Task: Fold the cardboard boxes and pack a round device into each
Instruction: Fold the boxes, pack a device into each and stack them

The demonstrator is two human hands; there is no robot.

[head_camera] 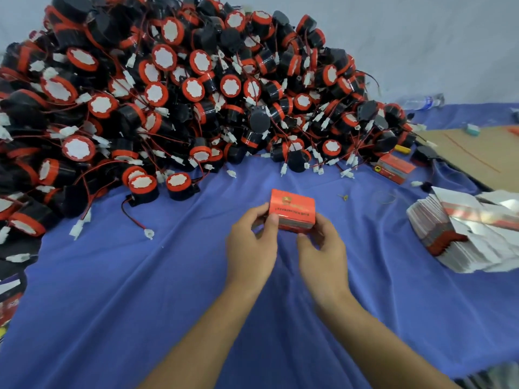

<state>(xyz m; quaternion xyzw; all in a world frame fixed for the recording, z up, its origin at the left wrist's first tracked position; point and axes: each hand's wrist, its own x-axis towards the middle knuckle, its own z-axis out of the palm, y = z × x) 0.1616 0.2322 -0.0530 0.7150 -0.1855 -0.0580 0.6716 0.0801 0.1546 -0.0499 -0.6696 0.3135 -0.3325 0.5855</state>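
A small orange cardboard box (292,209) with printed text is held just above the blue cloth at the centre. My left hand (251,248) grips its left end, thumb on the near face. My right hand (323,249) grips its right end, with the fingers curled under the lower corner. Whether anything is inside the box is hidden. A huge heap of round black devices with orange rims (174,88) and red wires with white plugs fills the left and far side. A stack of flat unfolded boxes (460,234) lies at the right.
Another folded orange box (394,167) sits at the far right near a brown cardboard sheet (474,155). A clear plastic bottle (424,101) lies beyond it. One loose device (141,189) with its trailing wire lies left of my hands. Blue cloth (140,290) covers the table.
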